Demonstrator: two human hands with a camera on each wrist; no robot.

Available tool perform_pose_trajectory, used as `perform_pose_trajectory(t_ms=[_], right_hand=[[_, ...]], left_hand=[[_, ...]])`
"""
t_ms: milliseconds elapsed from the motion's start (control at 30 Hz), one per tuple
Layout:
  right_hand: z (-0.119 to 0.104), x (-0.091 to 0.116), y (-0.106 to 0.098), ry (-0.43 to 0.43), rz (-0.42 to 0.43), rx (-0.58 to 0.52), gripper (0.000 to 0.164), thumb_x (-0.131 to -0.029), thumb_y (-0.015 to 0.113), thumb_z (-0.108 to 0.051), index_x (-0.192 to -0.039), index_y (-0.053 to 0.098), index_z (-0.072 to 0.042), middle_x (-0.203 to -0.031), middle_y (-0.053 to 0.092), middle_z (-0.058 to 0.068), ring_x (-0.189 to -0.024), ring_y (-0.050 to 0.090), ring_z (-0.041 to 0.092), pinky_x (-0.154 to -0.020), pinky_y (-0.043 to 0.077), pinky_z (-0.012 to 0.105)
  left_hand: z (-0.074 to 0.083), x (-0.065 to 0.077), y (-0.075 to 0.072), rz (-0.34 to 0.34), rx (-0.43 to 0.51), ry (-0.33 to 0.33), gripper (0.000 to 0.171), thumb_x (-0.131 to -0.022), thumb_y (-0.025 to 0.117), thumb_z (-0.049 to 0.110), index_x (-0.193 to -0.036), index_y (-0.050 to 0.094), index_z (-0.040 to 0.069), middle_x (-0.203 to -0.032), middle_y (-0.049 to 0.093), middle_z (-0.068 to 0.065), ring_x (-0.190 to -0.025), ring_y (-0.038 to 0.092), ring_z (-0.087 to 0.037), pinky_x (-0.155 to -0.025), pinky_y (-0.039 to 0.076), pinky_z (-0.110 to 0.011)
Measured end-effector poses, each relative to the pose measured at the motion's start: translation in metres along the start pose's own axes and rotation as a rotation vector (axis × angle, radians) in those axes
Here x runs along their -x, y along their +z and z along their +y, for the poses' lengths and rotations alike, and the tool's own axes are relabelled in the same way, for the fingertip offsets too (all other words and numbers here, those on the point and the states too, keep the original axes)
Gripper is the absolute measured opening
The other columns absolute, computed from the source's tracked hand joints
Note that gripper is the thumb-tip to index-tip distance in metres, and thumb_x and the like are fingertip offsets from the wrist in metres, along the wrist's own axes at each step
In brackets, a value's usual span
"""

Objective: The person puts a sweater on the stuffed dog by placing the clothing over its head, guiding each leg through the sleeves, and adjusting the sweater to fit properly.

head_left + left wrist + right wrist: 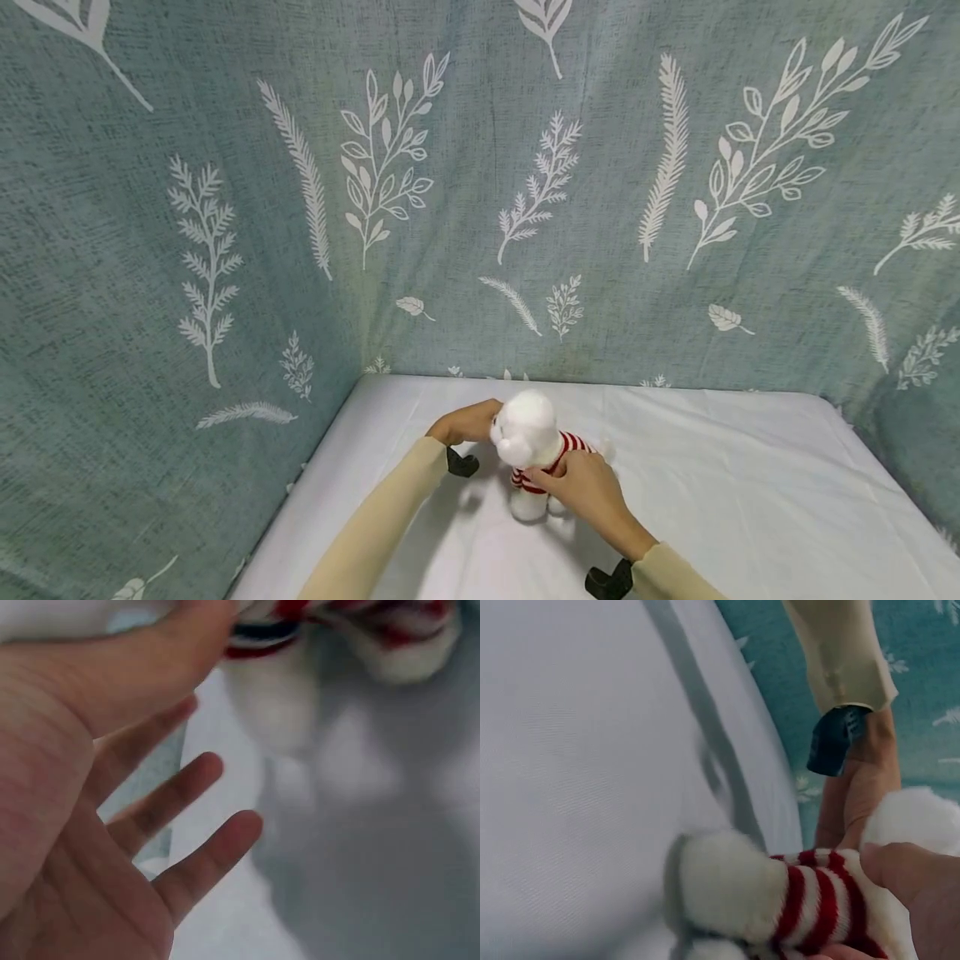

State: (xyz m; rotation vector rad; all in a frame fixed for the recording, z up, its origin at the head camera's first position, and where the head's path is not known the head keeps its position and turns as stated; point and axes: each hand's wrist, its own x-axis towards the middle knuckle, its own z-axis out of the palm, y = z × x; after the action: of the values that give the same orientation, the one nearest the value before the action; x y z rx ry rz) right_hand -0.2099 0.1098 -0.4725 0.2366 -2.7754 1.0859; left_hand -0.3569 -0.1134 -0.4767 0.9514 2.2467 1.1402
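Observation:
A white stuffed animal (527, 421) in a red-and-white striped sweater stands on the white cloth, its head turned to the left. My right hand (592, 492) grips its body across the sweater, and in the right wrist view the thumb (907, 870) lies along the toy near the neck. On the far side, my left hand (467, 422) reaches behind the head. The left wrist view shows that thumb (161, 664) against the toy beside the sweater (270, 634), with several fingers stretched out below it. The left forefinger is hidden there. A plush leg (727, 885) points toward the cloth.
A white sheet (720, 483) covers the flat surface. Blue-green fabric walls (465, 208) with white leaf prints rise at the back and on both sides. Each wrist wears a dark camera mount (611, 579) beside a cream sleeve (386, 517).

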Motion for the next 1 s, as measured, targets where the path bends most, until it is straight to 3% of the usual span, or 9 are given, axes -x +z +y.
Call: perform_pose_trajectory(t_ms=[167,367,567,700,833,1000], right_hand=[[0.005,-0.001,0.000,0.025,0.023,0.037,0.044,-0.075,0.087,-0.040,-0.060,0.052,-0.018,-0.053,0.045,-0.009,-0.050,0.038,0.009,-0.045,0.031,0.029],[0.017,-0.008,-0.006,-0.007,0.024,0.060,0.038,-0.071,0.091,-0.031,-0.068,0.056,-0.017,-0.062,0.051,-0.007,-0.057,0.047,0.011,-0.051,0.038,0.031],[0.029,-0.019,-0.014,-0.105,0.022,0.032,0.030,-0.073,0.085,-0.018,-0.070,0.055,-0.015,-0.064,0.049,-0.007,-0.060,0.044,0.011,-0.056,0.038,0.031],[0.037,-0.027,-0.020,-0.162,0.006,0.023,0.028,-0.073,0.083,-0.013,-0.072,0.054,-0.014,-0.068,0.049,-0.005,-0.063,0.043,0.012,-0.059,0.037,0.032],[0.044,-0.037,-0.028,-0.203,-0.009,0.018,0.024,-0.075,0.085,-0.008,-0.088,0.064,-0.007,-0.081,0.058,0.000,-0.072,0.052,0.016,-0.064,0.044,0.035],[0.057,-0.047,-0.035,-0.257,-0.026,0.048,0.034,-0.080,0.084,-0.007,-0.110,0.069,-0.001,-0.097,0.064,0.006,-0.086,0.062,0.023,-0.073,0.052,0.043]], left_hand=[[0.002,0.002,0.004,0.010,-0.051,0.030,0.030,-0.097,0.071,0.011,-0.127,0.070,0.006,-0.113,0.072,-0.002,-0.090,0.058,-0.007,-0.085,0.050,-0.030],[0.012,0.000,0.014,0.110,-0.161,0.072,0.042,-0.097,0.074,0.022,-0.137,0.065,0.016,-0.129,0.068,0.001,-0.116,0.061,-0.009,-0.100,0.048,-0.031],[0.022,0.000,0.019,0.210,-0.307,0.092,0.041,-0.089,0.082,0.024,-0.128,0.070,0.019,-0.120,0.072,0.005,-0.110,0.064,-0.008,-0.096,0.050,-0.029],[0.027,0.003,0.024,0.256,-0.302,0.075,0.048,-0.084,0.088,0.026,-0.129,0.071,0.018,-0.119,0.073,0.004,-0.109,0.066,-0.009,-0.093,0.052,-0.029],[0.033,0.004,0.029,0.316,-0.323,0.073,0.057,-0.081,0.090,0.027,-0.133,0.068,0.018,-0.122,0.072,0.002,-0.111,0.066,-0.013,-0.094,0.052,-0.031],[0.039,0.002,0.036,0.351,-0.328,0.080,0.064,-0.078,0.093,0.027,-0.135,0.066,0.018,-0.126,0.070,0.002,-0.113,0.066,-0.014,-0.097,0.051,-0.033]])
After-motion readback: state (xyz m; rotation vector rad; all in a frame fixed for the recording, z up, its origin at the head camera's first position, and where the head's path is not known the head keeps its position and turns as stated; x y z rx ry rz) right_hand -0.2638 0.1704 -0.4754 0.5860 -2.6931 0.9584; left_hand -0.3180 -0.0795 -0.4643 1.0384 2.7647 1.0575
